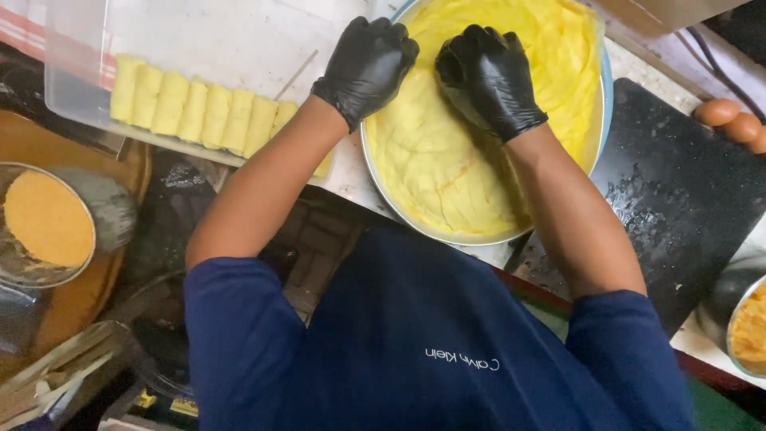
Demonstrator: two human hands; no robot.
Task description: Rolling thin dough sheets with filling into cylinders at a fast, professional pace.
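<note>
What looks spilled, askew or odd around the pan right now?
Nothing looks spilled. Both gloved hands, left hand and right hand, rest on the yellow crepe stack in the round pan. The black board shows greasy smears, and the rolls sit neatly lined up.

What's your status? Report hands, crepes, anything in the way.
Left hand and right hand, gloved, curled on crepes in round pan. Rolls in clear tray, left. Nothing blocking.

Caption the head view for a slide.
Black-gloved left hand and right hand work thin yellow crepes in a round tray.
</note>
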